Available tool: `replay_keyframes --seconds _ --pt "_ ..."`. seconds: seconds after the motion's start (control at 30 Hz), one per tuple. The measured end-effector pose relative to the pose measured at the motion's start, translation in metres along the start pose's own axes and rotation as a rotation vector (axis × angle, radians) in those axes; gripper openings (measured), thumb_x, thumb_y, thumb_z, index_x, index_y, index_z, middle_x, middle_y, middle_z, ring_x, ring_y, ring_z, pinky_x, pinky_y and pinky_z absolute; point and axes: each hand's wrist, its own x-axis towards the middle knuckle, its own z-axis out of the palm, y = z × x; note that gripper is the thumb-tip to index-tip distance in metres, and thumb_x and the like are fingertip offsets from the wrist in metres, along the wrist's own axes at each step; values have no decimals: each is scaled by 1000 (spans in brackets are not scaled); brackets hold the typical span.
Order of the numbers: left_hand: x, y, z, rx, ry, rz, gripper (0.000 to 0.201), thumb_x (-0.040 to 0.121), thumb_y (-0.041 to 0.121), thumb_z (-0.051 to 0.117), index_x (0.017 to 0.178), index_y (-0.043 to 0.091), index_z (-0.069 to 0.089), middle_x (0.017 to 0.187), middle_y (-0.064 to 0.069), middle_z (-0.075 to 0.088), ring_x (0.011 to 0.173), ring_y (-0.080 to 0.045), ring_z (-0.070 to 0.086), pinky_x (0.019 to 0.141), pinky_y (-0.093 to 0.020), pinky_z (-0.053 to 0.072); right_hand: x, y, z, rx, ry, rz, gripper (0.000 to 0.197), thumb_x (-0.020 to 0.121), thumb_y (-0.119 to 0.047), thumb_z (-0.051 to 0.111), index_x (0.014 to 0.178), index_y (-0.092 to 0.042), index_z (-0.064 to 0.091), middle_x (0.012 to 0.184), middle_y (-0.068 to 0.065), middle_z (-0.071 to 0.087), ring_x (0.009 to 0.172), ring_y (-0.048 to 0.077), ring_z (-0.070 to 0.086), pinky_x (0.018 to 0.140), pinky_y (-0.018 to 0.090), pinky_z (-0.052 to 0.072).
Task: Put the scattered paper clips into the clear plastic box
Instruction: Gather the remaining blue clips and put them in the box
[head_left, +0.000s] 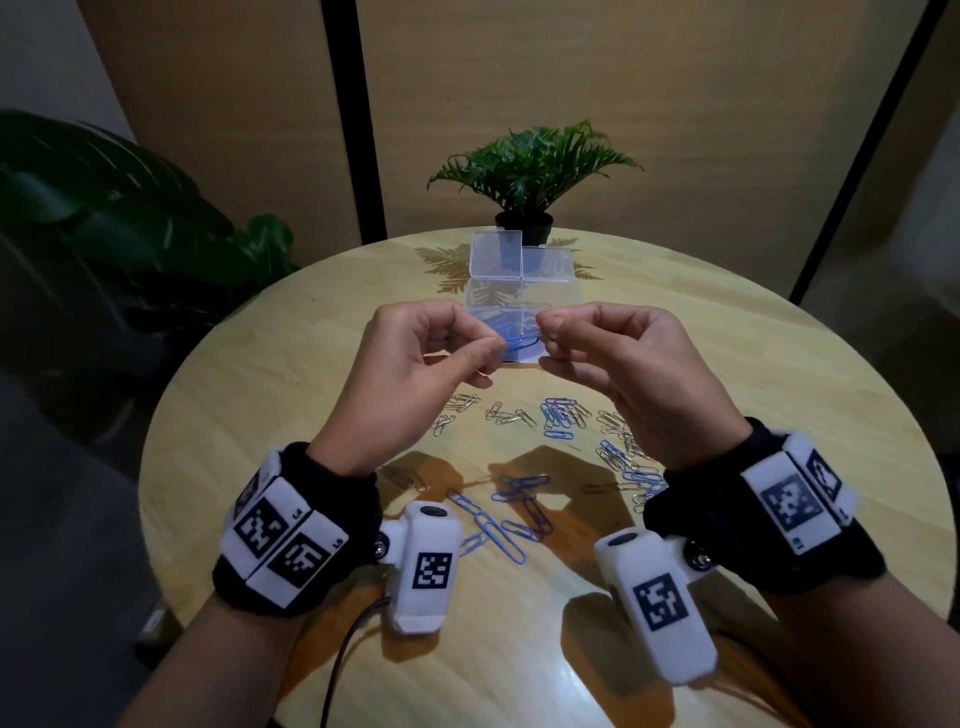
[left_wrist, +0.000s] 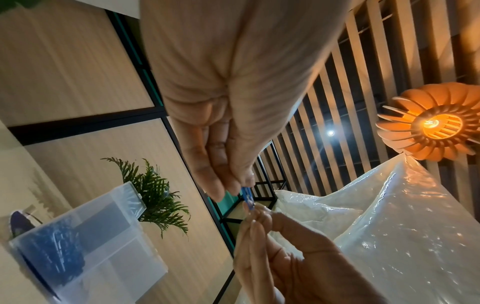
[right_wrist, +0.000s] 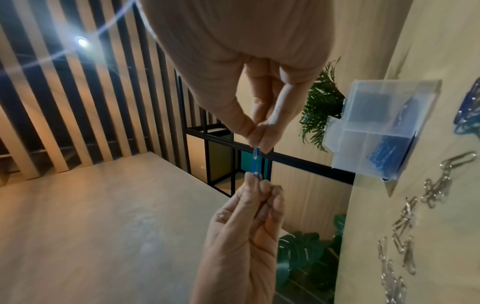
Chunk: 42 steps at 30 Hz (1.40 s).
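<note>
Head cam: left hand (head_left: 415, 353) and right hand (head_left: 618, 358) both pinch one blue wire paper clip (head_left: 521, 340) just above the clear plastic box (head_left: 519, 296). Blue and silver clips (head_left: 563, 415) still litter the round wooden table (head_left: 260, 405).

Left wrist: some blue ones are already boxed.

Right wrist: same pinch. Early days, I'd say.

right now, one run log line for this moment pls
left hand: pinches blue clip | right hand: pinches same clip | clear box: open, blue clips inside | table: clips scattered
</note>
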Motion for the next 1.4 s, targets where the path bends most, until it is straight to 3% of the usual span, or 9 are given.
replay_keyframes --seconds 0.27,0.43,0.67,0.83,0.97,1.13,1.27,1.4 --pt "2 -5 4 68 62 17 15 86 12 66 74 2 66 69 -5 66 66 -11 60 54 -25 50 -6 7 11 -99 47 -113 9 80 -1 69 83 8 68 65 11 66 57 12 62 66 25 59" --pt "3 -7 4 114 95 0 22 88 22 64 71 8 64 69 -1 63 66 -16 56 53 -33 49 -5 8 12 -168 82 -177 12 80 -3 70 84 9 68 67 14 66 57 13 61 64 25 58" --pt "1 -5 7 158 101 0 24 88 24 63 68 12 63 68 -1 63 61 -5 51 60 -26 42 -5 9 14 -127 45 -168 11 81 0 69 85 10 67 66 12 65 57 12 61 63 24 58" --pt "3 -6 11 215 197 12 27 88 25 63 66 9 61 68 -8 65 71 -21 59 72 -35 48 -7 12 21 -180 39 -186 12 79 -2 71 80 9 68 64 16 66 55 16 62 61 27 57" --pt "2 -10 17 225 222 -10 27 89 25 61 69 7 62 68 -6 64 72 -24 60 73 -44 51 -7 18 23 -242 42 -186 8 77 -2 73 75 4 69 61 12 67 54 17 63 58 27 54" --pt "-1 -12 21 286 236 -24 29 90 28 59 71 7 59 70 -5 64 70 -23 59 66 -41 49 -4 24 23 -377 72 -210 9 71 -8 74 66 -3 69 59 12 68 56 23 64 65 50 59" --pt "-1 -12 22 316 269 -41 29 91 29 59 73 6 57 68 -3 61 58 -16 49 57 -31 39 -2 26 20 -426 85 -208 6 68 -3 70 63 -5 68 56 11 67 54 23 64 65 51 59" --pt "1 -13 20 206 280 -89 27 91 30 58 69 14 53 62 -1 54 55 -15 46 56 -32 40 -1 27 17 -441 78 -202 8 71 1 70 66 -5 69 58 11 68 53 21 64 66 47 60"
